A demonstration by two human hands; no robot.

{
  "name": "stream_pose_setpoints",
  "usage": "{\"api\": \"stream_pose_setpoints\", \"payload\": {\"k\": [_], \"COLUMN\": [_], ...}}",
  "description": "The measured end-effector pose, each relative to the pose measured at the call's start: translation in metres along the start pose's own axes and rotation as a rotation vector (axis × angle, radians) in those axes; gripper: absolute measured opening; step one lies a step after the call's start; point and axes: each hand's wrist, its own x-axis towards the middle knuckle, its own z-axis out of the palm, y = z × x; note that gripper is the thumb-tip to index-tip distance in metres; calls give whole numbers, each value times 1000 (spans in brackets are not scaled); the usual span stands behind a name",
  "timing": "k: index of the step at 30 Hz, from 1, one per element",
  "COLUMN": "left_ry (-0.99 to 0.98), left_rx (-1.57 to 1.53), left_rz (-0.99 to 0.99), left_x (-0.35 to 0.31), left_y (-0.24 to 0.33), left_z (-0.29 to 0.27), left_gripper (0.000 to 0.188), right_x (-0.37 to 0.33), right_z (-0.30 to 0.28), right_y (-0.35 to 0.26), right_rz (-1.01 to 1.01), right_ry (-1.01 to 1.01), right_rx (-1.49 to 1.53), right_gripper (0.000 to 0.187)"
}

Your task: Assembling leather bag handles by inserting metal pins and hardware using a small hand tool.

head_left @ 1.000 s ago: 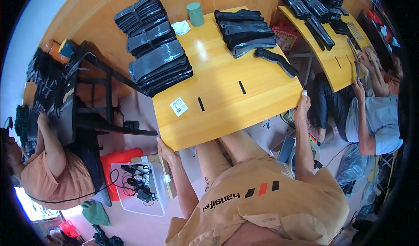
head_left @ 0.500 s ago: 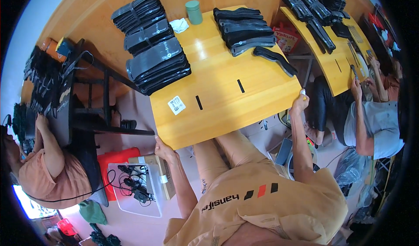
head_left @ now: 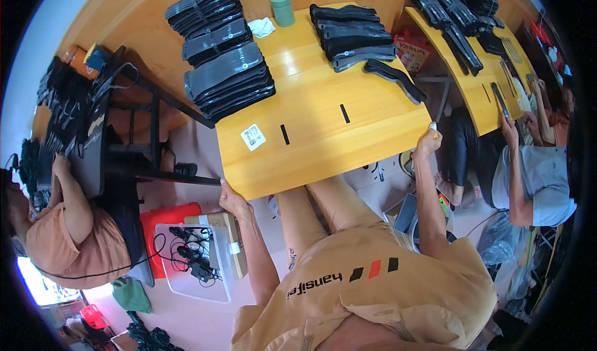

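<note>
A yellow wooden table [head_left: 329, 152] stands in front of me. My left hand [head_left: 234, 199] is closed round its near left corner. The near right corner is gripped by my right hand [head_left: 428, 140], which has something white round one finger. At the table's left lie thick stacks of flat black strips [head_left: 227, 71], some banded together. A second row of folded black strips [head_left: 354, 37] lies at the far right. One loose black strip [head_left: 395, 80] rests beside them, near the right edge. Two short black marks and a white label [head_left: 253, 137] show on the tabletop.
A green canister [head_left: 282, 10] and a white tissue [head_left: 261, 27] are at the back by the wooden wall. On the right, co-workers sit at another yellow table [head_left: 488, 111]; on the left, one sits at a dark table [head_left: 93, 158]. A clear bin of cables [head_left: 194, 261] stands on the floor.
The table's near edge and both my hands sit slightly higher in the picture, as the whole view has shifted a little. My hands keep their hold on the same corners.
</note>
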Motion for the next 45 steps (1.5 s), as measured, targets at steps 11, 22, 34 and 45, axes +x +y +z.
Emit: {"api": "stream_pose_setpoints", "payload": {"k": [11, 22, 34, 45], "left_ry": [-11, 30, -90, -1062], "left_rx": [136, 92, 239, 887], "left_rz": [79, -146, 99, -273], "left_x": [12, -7, -145, -177], "left_y": [0, 12, -11, -70], "left_z": [-2, -57, -80, -21], "left_gripper": [39, 57, 25, 22], "right_x": [-22, 4, -42, 19], "right_z": [-8, -96, -156, 13], "right_y": [-44, -27, -76, -168], "right_rz": [38, 517, 363, -950], "right_ry": [-10, -314, -789, -686], "right_rx": [-39, 296, 292, -637], "right_gripper": [41, 28, 21, 43]}}
